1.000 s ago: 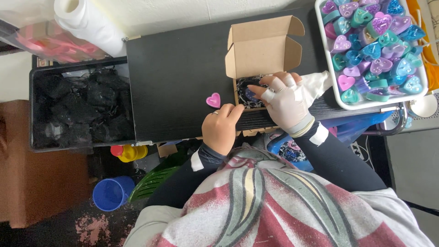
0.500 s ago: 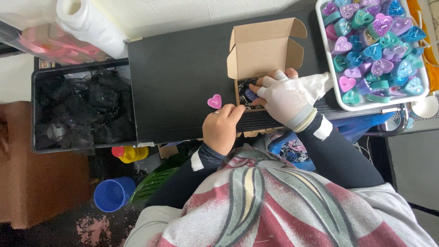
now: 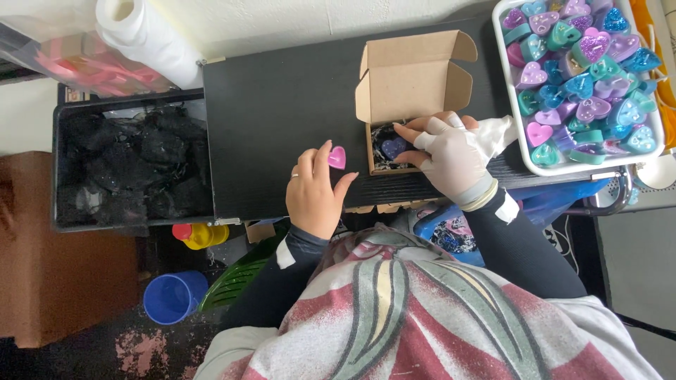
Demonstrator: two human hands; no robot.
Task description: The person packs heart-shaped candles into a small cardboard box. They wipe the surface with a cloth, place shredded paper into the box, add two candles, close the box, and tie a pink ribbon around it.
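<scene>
A small open cardboard box (image 3: 415, 77) stands on the black table (image 3: 282, 119), its lid up. Inside it a purple heart-shaped candle (image 3: 393, 147) lies on dark shredded filler. My right hand (image 3: 451, 155), in a white glove with cut fingertips, rests at the box's right side with fingers touching the purple heart. My left hand (image 3: 315, 190) lies on the table left of the box, and its fingers hold a pink heart-shaped candle (image 3: 337, 157).
A white tray (image 3: 655, 134) full of several heart candles in pink, purple, teal and blue sits at the right. A black bin of dark shredded filler (image 3: 130, 172) stands left of the table. A paper towel roll (image 3: 148, 39) lies behind; a blue cup (image 3: 172, 297) stands below.
My left hand has slid forward and taken the pink heart between its fingers. My right hand stays at the box, its fingers now on the purple heart inside.
</scene>
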